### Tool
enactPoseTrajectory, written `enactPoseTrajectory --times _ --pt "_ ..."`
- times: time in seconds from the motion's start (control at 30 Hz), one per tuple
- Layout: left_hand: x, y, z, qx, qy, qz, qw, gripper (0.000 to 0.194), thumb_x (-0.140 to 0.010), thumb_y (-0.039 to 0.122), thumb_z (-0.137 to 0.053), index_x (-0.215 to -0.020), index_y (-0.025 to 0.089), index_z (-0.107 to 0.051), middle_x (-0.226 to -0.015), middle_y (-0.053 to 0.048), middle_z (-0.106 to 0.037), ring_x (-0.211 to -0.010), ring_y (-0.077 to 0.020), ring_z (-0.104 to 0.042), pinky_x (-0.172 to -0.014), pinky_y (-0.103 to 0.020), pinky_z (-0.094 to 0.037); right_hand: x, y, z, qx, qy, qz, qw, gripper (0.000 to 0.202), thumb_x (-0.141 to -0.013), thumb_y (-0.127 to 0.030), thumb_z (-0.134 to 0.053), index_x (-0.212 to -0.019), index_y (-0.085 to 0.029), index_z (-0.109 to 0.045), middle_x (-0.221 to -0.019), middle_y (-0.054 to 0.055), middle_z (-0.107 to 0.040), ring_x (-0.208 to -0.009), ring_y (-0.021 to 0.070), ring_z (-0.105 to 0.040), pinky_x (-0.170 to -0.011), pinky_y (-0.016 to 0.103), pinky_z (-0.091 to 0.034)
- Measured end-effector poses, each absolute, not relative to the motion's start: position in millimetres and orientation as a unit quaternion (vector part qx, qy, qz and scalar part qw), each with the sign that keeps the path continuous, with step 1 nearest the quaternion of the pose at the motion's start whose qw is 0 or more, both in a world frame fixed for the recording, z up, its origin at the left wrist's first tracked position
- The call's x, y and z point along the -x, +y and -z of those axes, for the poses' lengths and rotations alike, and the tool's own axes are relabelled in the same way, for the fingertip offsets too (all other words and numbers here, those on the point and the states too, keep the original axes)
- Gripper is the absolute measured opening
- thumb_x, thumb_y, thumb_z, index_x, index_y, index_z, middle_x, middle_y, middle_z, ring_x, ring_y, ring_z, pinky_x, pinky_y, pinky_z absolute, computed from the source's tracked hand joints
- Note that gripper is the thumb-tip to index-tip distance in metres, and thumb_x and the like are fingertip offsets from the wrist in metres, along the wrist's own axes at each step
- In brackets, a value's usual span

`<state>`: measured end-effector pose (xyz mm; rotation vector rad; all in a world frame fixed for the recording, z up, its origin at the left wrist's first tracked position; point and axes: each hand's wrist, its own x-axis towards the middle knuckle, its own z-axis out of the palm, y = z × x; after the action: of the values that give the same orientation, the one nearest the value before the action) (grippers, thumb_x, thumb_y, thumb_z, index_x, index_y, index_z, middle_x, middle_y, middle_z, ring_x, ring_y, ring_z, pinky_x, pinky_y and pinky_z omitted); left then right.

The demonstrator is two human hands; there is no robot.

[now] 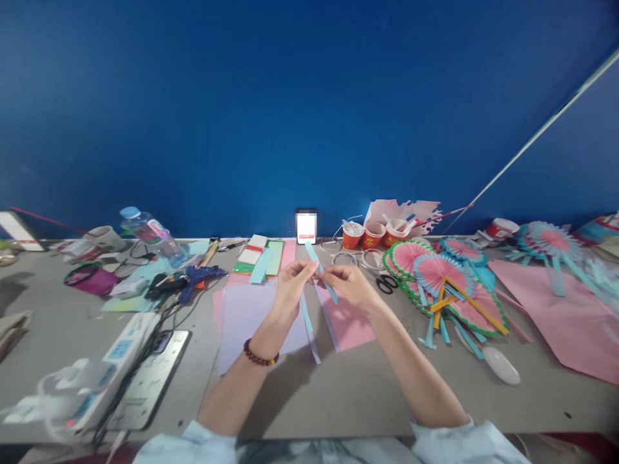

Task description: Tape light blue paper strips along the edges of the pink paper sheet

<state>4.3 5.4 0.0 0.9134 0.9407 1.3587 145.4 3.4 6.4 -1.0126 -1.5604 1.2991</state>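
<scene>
A light-blue paper strip [331, 294] is held up over the middle of the table, slanting from upper left to lower right. My left hand [294, 283] is closed, its thumb and fingers pinching the strip near its middle. Close beside it, my right hand [352, 285] pinches the same strip, with the fingertips of both hands almost meeting. Exactly how the strip is folded there is hidden by the fingers. Below the hands is a narrow blue and lilac strip [308, 317]. Lilac paper [251, 316] and pink paper [352, 322] lie flat underneath.
Pleated paper fans [438, 274] and black scissors [386, 284] lie to the right, near a white computer mouse [501, 366]. Red paper cups [373, 235] stand behind. On the left are a power strip [116, 361], a phone [149, 380], a blue glue gun [196, 280] and a bottle [157, 235].
</scene>
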Motion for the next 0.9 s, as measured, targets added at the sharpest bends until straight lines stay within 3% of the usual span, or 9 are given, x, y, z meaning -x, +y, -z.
enactPoseTrajectory --times 0.23,0.57,0.9 --pt "0 8 4 -0.438 0.416 -0.589 0.538 0.024 -0.067 0.032 -0.073 -0.054 0.016 -0.059 -0.052 0.004 -0.047 -0.053 -0.0083 -0.045 -0.057 -0.023 -0.038 -145 2 -4 0.473 -0.614 -0.477 0.414 0.035 -0.071 -0.051 -0.066 -0.062 -0.017 -0.067 -0.056 0.000 -0.058 -0.050 0.0104 -0.043 -0.047 0.024 -0.029" --pt "-2 4 -2 -0.434 0.423 -0.582 0.542 0.026 -0.066 0.032 -0.073 -0.052 0.016 -0.057 -0.050 0.005 -0.044 -0.052 -0.0082 -0.041 -0.055 -0.024 -0.034 -146 0 -8 0.478 -0.639 -0.442 0.410 0.038 -0.073 -0.050 -0.065 -0.053 -0.018 -0.058 -0.049 -0.002 -0.046 -0.047 0.0093 -0.034 -0.046 0.026 -0.023" --pt "14 12 -7 -0.380 0.416 -0.598 0.571 0.025 -0.066 0.036 -0.074 -0.062 0.016 -0.060 -0.058 0.003 -0.049 -0.052 -0.0067 -0.043 -0.053 -0.022 -0.035 -150 1 -5 0.446 -0.658 -0.479 0.372 0.025 -0.075 -0.040 -0.064 -0.065 -0.017 -0.064 -0.062 0.000 -0.062 -0.057 0.0115 -0.051 -0.056 0.025 -0.037"
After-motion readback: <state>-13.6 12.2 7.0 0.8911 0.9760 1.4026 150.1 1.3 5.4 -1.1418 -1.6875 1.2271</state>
